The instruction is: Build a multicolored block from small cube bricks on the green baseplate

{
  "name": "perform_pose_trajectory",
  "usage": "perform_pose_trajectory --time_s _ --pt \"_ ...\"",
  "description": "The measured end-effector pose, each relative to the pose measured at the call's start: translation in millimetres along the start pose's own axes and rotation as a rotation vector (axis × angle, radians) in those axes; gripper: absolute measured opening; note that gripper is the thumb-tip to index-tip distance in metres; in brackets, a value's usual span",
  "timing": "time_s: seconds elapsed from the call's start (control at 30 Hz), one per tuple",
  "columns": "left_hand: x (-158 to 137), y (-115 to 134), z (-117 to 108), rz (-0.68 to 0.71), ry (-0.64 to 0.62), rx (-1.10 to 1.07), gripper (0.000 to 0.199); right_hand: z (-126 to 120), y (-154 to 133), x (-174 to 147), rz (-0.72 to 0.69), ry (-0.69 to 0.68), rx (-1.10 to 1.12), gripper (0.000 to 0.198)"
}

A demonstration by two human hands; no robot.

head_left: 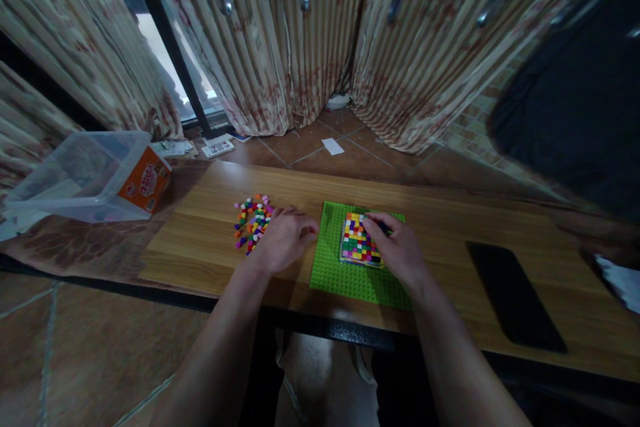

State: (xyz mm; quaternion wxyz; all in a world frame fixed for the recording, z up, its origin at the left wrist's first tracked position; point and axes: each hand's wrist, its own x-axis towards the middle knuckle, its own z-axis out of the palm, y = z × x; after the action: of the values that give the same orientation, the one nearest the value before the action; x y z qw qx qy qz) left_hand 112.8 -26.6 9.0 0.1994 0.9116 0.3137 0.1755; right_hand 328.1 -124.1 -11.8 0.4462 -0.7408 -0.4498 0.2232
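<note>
A green studded baseplate lies on the wooden table, and on it sits a rectangular block of small multicoloured toy bricks. My right hand reaches over the right side of that block, thumb and fingers drawn together on its upper part and covering some of it. Whatever is between those fingertips is hidden. Left of the baseplate, my left hand hovers with curled fingers, thumb against fingertips; any small piece in them cannot be made out. Just beyond its wrist is a loose pile of small coloured bricks, partly covered by the hand.
A clear plastic bin with an orange label stands at the far left. On the right of the table lies a dark flat rectangular object. Papers lie beyond the table, with striped curtains behind.
</note>
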Motion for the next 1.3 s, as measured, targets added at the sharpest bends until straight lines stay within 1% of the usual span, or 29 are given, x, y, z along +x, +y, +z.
perform_pose_trajectory --time_s 0.17,0.23,0.33,0.47,0.7,0.87,0.97,1.1,1.3 --pt "8 22 9 0.097 0.152 -0.173 0.013 1 1 0 -0.031 0.014 -0.013 0.038" --pt "12 32 16 0.121 0.193 -0.184 0.015 1 2 1 -0.034 0.013 -0.013 0.038" --pt "18 44 24 0.117 0.235 -0.14 0.021 1 4 1 -0.048 0.009 0.002 0.039" --pt "23 50 30 0.141 0.241 -0.073 0.019 1 3 1 -0.073 0.017 0.003 0.037" --pt "25 50 33 0.152 0.226 -0.035 0.011 1 2 -1 -0.076 0.005 0.009 0.038" --pt "27 49 38 0.152 0.239 -0.048 0.016 1 2 0 -0.093 -0.005 0.008 0.039" --pt "28 50 41 0.134 0.243 -0.037 0.019 1 3 0 -0.099 0.002 0.004 0.038" --pt "27 52 43 0.092 0.27 -0.031 0.014 1 4 0 -0.086 -0.019 0.03 0.04" --pt "23 58 44 0.008 0.299 0.005 0.025 3 2 0 -0.04 0.01 0.096 0.04"
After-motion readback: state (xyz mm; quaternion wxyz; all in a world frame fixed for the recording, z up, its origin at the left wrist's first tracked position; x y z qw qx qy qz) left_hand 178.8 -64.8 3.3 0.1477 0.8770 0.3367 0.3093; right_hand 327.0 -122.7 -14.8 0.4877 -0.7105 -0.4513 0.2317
